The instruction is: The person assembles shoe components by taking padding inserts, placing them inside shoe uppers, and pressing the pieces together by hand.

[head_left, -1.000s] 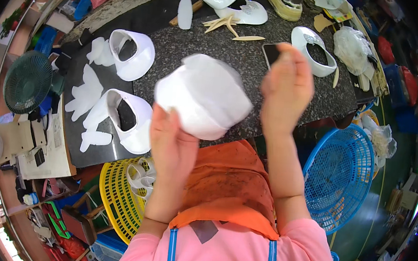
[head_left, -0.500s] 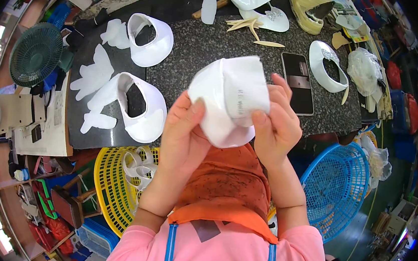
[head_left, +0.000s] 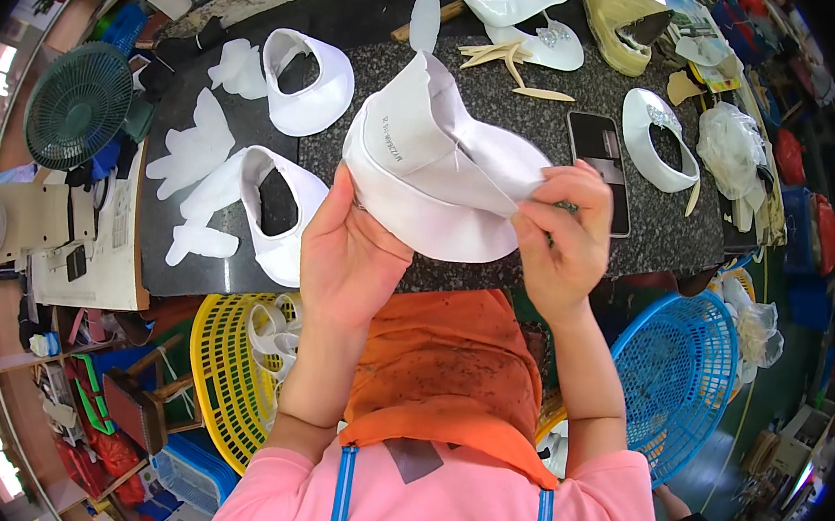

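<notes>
White shoe upper between both hands

white shoe upper unfolded, hands spread apart

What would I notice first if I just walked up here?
The big white shoe upper held up in the middle by both hands, left and right. Then the bright baskets below the table: yellow at left, blue at right.

Bare table top is left far of the held white shoe upper. Passage rightward is blocked by a phone; leftward, by another upper; farther, by wooden sticks.
</notes>
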`<state>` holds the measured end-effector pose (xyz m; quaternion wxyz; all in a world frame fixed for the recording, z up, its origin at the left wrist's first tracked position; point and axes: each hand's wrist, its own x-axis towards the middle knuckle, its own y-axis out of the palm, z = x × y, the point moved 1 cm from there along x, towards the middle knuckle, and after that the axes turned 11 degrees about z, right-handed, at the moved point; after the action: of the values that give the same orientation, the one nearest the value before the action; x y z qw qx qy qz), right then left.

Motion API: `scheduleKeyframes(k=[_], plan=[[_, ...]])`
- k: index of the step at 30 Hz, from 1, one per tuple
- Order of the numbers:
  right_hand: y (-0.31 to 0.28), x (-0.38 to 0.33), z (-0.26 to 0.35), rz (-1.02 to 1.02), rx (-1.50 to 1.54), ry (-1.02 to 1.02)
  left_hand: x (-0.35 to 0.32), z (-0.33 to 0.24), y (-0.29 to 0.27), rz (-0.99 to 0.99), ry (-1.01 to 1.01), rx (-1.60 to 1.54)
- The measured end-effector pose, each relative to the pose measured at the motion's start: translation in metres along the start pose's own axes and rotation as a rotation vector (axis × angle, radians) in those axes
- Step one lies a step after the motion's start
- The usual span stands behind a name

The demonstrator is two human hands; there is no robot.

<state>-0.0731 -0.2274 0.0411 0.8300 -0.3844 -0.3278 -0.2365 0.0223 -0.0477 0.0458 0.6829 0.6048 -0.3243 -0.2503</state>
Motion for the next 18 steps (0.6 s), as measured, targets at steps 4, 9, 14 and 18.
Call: scheduleKeyframes(k=[4, 9, 14, 18], plan=[[-0.004, 0.012, 0.012, 0.224, -0.054, 0.142, 0.001, 0.000, -0.002, 0.022, -0.011, 0.076], [0.008, 0.023, 0.011, 0.314, 0.107, 0.051, -0.002, 0.014, -0.002, -0.113, -0.035, 0.151], [0.010, 0.019, 0.000, 0.204, 0.043, 0.021, -0.011, 0.023, 0.016, -0.076, 0.315, 0.835], [0.003, 0.046, -0.072, 0.288, -0.449, 0.123, -0.031, 0.012, 0.024, -0.033, 0.608, 2.437]])
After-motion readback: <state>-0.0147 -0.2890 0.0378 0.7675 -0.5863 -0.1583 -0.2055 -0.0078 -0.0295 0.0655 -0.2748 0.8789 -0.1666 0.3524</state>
